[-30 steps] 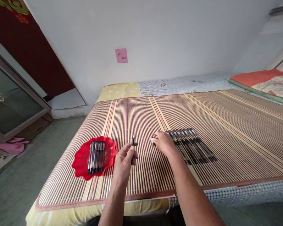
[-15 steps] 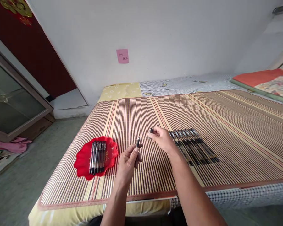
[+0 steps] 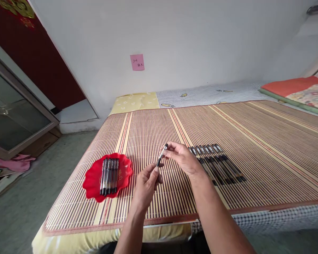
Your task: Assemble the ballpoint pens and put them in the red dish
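Note:
Between my hands a black pen (image 3: 158,162) slants up, its tip end meeting a clear pen cap (image 3: 163,152) with a black end. My left hand (image 3: 147,180) is closed round the pen's barrel, most of which the fingers hide. The cap is pinched between thumb and fingers of my right hand (image 3: 180,157). Left of my hands, several capped pens (image 3: 110,176) lie side by side in a red scalloped plate (image 3: 91,183). To the right, a row of several pens (image 3: 218,165) lies on the mat, partly hidden by my right hand and forearm.
A striped bamboo mat (image 3: 148,130) covers the bed under the pens. Folded cloths (image 3: 302,91) lie at the far right, and a pink note (image 3: 137,62) sticks to the white wall behind. A glass-panelled door (image 3: 13,102) stands left of the bed.
My right hand has moved slightly left and brought the cap onto the pen's tip end; before, the two were apart. My left hand has shifted a little to the right.

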A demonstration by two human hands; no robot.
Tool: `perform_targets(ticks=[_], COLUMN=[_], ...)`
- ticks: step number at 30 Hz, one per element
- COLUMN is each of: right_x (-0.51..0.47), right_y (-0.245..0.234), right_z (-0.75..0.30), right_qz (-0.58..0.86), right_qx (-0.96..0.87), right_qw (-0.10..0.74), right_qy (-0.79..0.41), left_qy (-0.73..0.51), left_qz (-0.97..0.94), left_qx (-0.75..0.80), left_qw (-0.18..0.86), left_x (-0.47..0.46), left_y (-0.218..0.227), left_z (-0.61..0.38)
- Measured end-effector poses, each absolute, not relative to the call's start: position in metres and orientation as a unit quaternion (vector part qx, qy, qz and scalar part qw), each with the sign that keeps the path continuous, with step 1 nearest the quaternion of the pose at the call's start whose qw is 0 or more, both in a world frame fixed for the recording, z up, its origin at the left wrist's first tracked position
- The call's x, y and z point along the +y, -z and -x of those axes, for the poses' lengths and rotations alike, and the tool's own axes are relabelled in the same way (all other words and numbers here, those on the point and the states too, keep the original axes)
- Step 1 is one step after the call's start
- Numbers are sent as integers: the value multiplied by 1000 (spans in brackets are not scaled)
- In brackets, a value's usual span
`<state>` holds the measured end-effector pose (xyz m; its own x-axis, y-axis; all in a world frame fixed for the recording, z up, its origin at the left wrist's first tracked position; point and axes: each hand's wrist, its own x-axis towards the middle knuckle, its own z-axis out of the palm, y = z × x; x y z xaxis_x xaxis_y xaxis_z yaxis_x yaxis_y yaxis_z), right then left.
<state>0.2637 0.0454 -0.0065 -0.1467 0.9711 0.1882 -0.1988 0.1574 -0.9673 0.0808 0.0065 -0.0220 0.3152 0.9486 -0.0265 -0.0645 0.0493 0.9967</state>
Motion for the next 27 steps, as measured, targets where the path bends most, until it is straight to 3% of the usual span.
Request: perform_targets(ticks=[12, 27], right_x=[42, 43], right_y=[2, 5], right_z=[-261, -253], right_qz=[348, 366], right_qx=[-577, -585], right_qw=[477, 462], right_qy=[-564, -556], left_qy=[-461, -508], left_qz=[-495, -452], left_qx=[365, 383], left_qw=[640, 625], left_x=[6, 1], left_y=[23, 25], left_z=[-85, -92])
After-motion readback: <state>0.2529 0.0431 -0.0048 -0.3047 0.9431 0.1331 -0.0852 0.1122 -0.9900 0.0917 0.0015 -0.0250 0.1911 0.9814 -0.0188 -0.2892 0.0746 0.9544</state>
